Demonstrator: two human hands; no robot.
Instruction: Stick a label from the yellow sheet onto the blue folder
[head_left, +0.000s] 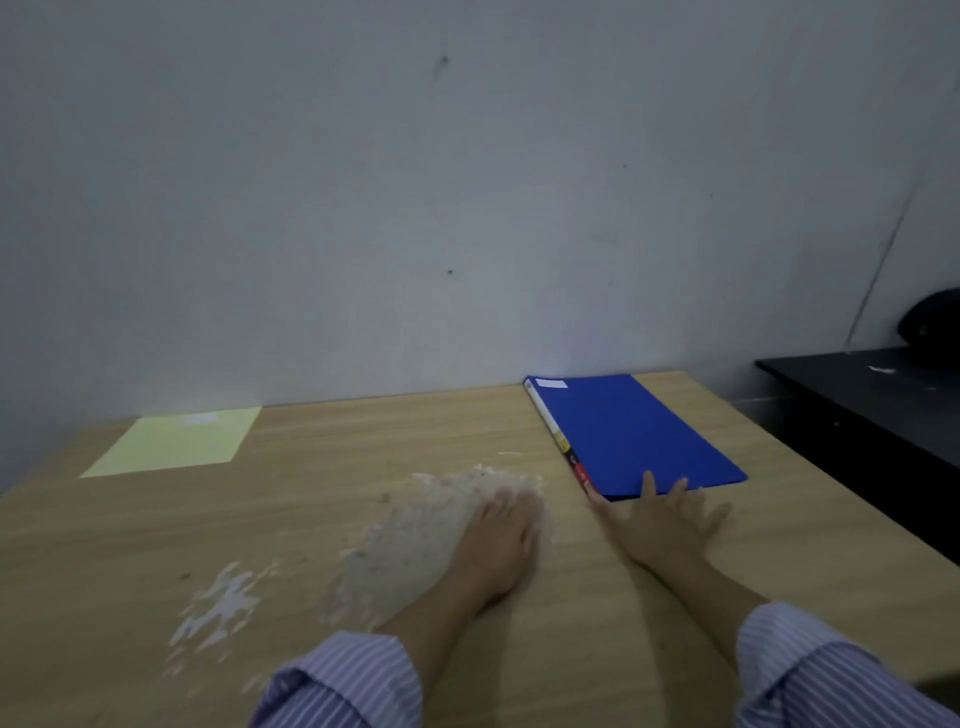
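A blue folder (639, 434) lies flat at the back right of the wooden table (337, 499), with a small white label (550, 384) at its far left corner. The yellow sheet (174, 441) lies flat at the back left, against the wall. My right hand (662, 522) rests palm down with fingers spread, its fingertips touching the folder's near edge. Flat on the table left of it, near the middle, my left hand (506, 540) holds nothing. Striped sleeves cover both forearms.
Worn whitish patches (415, 530) mark the tabletop around and left of my left hand. A dark side table (872, 395) stands at the right, with a dark object (932, 317) on it. A plain wall runs behind the table.
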